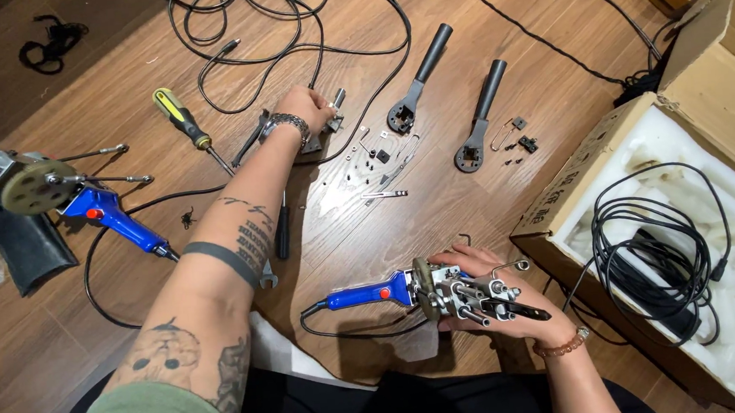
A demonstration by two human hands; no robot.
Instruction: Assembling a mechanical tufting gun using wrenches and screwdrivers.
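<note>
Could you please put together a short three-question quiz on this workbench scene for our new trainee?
1. True or false: the right hand holds a blue-handled tool by its metal head.
2. What is the left hand reaching to? A) the yellow-handled screwdriver B) small metal parts beside the black cables C) the cardboard box
3. Fill in: a coiled black cable lies on white ____ inside the box.

Key: 1 true; 2 B; 3 foam.
</note>
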